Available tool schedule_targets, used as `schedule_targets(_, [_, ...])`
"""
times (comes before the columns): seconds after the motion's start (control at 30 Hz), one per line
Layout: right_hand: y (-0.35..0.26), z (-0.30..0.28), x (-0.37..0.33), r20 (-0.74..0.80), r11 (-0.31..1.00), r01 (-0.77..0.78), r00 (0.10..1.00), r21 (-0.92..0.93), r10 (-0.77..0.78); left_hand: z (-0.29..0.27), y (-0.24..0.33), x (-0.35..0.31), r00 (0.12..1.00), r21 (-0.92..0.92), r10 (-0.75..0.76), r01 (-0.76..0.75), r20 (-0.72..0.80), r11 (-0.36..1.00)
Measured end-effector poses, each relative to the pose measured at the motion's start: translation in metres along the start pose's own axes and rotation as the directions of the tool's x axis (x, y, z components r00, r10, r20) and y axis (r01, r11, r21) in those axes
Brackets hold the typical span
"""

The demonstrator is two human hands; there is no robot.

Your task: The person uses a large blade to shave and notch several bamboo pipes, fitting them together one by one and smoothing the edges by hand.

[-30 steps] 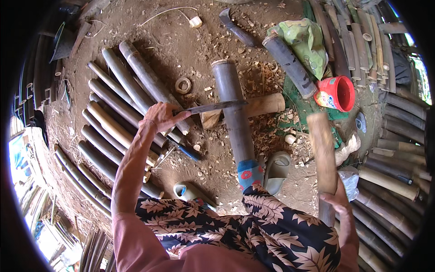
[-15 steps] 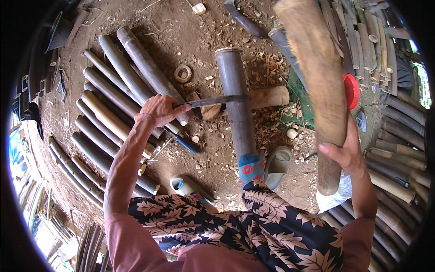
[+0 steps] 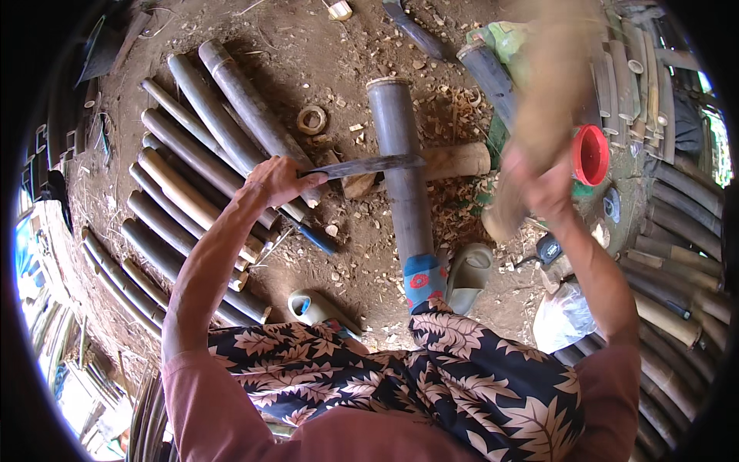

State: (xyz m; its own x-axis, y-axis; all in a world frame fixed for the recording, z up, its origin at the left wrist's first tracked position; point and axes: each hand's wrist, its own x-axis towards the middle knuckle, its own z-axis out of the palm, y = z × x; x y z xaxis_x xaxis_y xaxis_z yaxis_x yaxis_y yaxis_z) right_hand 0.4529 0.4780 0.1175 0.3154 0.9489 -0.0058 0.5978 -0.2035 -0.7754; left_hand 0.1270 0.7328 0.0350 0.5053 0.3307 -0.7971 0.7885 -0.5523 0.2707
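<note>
My left hand [image 3: 279,182] is closed round the handle of a machete [image 3: 362,166]. Its dark blade lies crosswise on a grey-brown bamboo tube [image 3: 408,208], near the tube's middle. A short pale log [image 3: 458,163] runs crosswise beneath the tube. My foot in a blue and red sock [image 3: 423,279] is at the tube's near end. To the right, my right hand [image 3: 548,192] grips a thick wooden club [image 3: 558,85] by its narrower lower part. Club and hand are smeared by motion, and the club is apart from the blade.
Several bamboo poles [image 3: 188,204] lie side by side at left, more [image 3: 670,362] at right. A red bucket [image 3: 590,155] stands beyond my right hand. Sandals [image 3: 469,277], a clear plastic bag [image 3: 563,317], a tape measure [image 3: 548,248] and wood chips lie on the dirt floor.
My right hand has swung the club leftward and away from me, uncovering the red bucket and tape measure. The left hand, machete and bamboo tube have barely moved.
</note>
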Motion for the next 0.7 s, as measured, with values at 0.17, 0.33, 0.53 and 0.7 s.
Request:
schedule_targets(0.17, [-0.014,-0.015,0.024,0.271,0.953,0.038,0.961,-0.302,0.048,0.016,-0.026,0.016,0.997,-0.059,-0.021,0.026,0.079,0.998])
schedule_targets(0.33, [-0.013,0.005,0.025,-0.470,0.854,0.100,0.864,0.511,0.180,0.016,-0.025,0.015,0.994,-0.015,0.008,-0.006,0.112,1.000])
schedule_targets(0.53, [-0.006,-0.007,-0.005,0.161,0.947,-0.061,0.980,-0.316,0.117,0.007,-0.022,0.021,0.989,-0.058,0.067,-0.060,0.132,0.997])
schedule_targets(0.7, [0.008,0.008,-0.006,-0.481,0.974,0.140,0.876,0.176,-0.039,0.006,-0.020,0.023,0.984,-0.018,0.043,-0.040,0.172,0.999])
